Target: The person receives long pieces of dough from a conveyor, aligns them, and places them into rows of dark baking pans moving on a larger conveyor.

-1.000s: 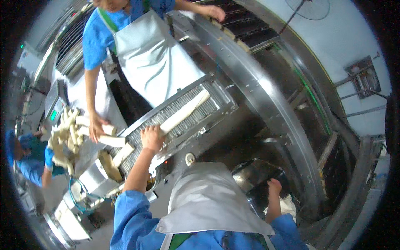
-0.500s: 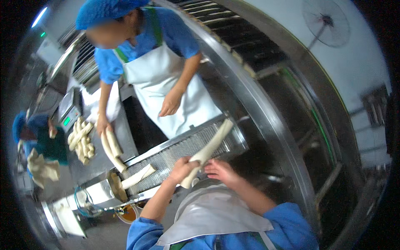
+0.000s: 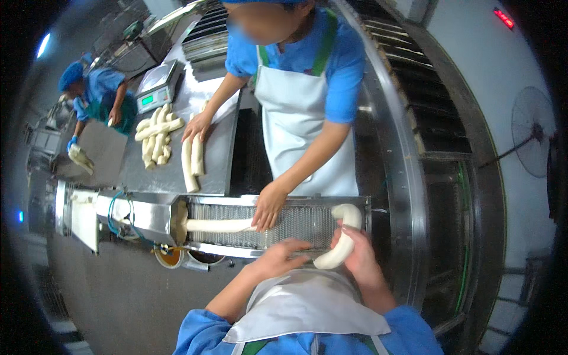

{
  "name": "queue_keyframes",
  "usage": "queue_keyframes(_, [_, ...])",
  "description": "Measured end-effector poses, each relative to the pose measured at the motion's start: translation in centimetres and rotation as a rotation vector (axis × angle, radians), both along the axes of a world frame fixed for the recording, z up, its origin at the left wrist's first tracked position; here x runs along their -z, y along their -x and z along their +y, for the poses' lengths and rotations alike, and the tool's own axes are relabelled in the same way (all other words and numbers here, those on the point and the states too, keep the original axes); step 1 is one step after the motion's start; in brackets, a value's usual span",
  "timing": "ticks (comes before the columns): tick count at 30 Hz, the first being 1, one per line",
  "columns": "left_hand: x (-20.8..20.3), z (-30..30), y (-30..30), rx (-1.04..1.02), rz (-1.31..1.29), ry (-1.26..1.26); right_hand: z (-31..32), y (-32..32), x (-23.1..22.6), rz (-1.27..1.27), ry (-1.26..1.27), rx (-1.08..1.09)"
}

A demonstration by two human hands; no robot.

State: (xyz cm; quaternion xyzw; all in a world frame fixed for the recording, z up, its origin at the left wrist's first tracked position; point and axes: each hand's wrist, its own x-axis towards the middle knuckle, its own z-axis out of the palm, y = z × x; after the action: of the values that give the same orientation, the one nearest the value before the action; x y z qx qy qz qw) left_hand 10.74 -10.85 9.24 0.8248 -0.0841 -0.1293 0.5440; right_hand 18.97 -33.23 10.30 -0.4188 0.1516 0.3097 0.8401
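Note:
My right hand point(image 3: 360, 255) is wrapped round a thick pale dough roll point(image 3: 335, 255), bent into a curve, over the right end of the mesh conveyor point(image 3: 302, 223). Both ends of the roll stick out past my fingers. My left hand point(image 3: 283, 257) is just left of it at the conveyor's near edge, holding nothing, with its fingers stretched out and apart. A long dough strip point(image 3: 216, 225) lies on the mesh, reaching out of the metal machine outlet point(image 3: 179, 222). A co-worker's hand point(image 3: 271, 206) touches the right end of that strip.
Across the conveyor stands a co-worker in a white apron point(image 3: 305, 127), another hand resting on dough rolls point(image 3: 190, 163) on the steel table point(image 3: 216, 180). Stacked dough rolls point(image 3: 157, 136) lie beside a scale point(image 3: 158, 87). Dark trays point(image 3: 408, 71) line the right side. Containers point(image 3: 170, 258) stand below the conveyor.
The dough roll has passed from my left hand to my right and is now bent. The co-worker's hand has come down onto the conveyor. More dough strip shows at the outlet. My view has turned.

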Motion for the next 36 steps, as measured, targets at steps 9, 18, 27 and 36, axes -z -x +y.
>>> queue_keyframes(9, [4.1, 12.7, 4.8, -0.247, 0.028, -0.52, -1.4, 1.0, -4.3, -0.158, 0.249, 0.009])
queue_keyframes(18, [4.9, 13.6, 4.4, -0.174, -0.048, -0.467, -3.3, 4.6, -3.2, -0.121, 0.171, 0.251])
queue_keyframes(27, [6.9, 10.9, 3.4, 0.075, -0.067, -0.428, -5.0, 7.7, -3.5, -0.005, 0.065, 0.398])
queue_keyframes(36, [8.4, 9.0, 2.9, 0.212, -0.047, -0.396, -16.0, 9.9, -7.7, -0.12, 0.354, 0.74])
